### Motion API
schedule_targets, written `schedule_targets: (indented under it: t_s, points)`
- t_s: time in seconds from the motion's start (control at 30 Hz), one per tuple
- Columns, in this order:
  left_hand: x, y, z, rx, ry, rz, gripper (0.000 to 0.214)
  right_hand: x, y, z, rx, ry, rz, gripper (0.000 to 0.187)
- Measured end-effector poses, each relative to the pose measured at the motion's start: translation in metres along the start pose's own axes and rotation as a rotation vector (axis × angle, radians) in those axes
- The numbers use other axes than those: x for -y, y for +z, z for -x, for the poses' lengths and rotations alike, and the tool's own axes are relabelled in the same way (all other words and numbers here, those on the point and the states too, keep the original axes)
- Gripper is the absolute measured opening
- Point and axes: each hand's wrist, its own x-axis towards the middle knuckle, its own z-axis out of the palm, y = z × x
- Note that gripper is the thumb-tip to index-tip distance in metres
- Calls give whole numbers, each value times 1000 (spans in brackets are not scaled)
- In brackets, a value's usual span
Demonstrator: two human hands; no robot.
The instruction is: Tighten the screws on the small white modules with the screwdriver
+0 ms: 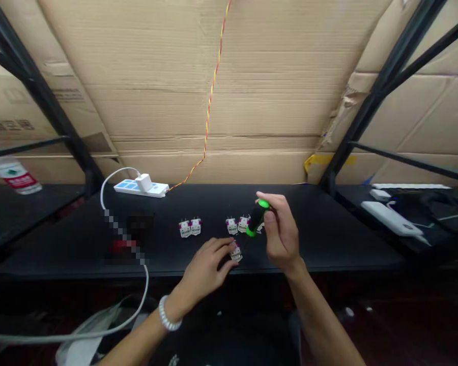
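My right hand [280, 231] is closed around a black screwdriver with green ends [257, 218], its tip pointing down toward a small white and purple part [236, 252] on the black table [328, 239]. The fingers of my left hand [208, 267] pinch that part and hold it against the table. A beaded bracelet [168, 315] is on my left wrist. Two more of the small parts [190, 227] stand side by side to the left. Others [237, 224] sit just behind the screwdriver.
A white and blue power strip [139, 187] with a charger and white cable lies at the back left. A red and yellow twisted wire [212, 91] hangs down the cardboard wall. A plastic bottle [11, 173] stands far left. White devices [387, 216] lie at right.
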Motion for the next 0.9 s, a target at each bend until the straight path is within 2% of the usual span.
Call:
schedule_targets:
  t_s: [0.1,0.2,0.3,0.37,0.57,0.73,0.9]
  points:
    - [-1,0,0,-7,2,1,26,4,-1,-1,-6,-72,-15,44]
    - [-1,0,-1,-19,14,2,25,7,-1,-3,13,-129,63,37]
    - [-1,-1,0,-12,8,0,26,10,-1,-4,-62,-133,146,37]
    - [0,-1,0,-9,0,-2,27,10,-2,-4,-76,-112,156,38]
    - [0,0,0,-1,3,-1,25,9,-6,-2,66,-33,-37,48]
    - [0,0,0,-10,13,-8,27,13,-2,-5,-28,-46,148,45]
    - [0,0,1,-12,14,-19,28,11,-4,-3,108,61,27,52]
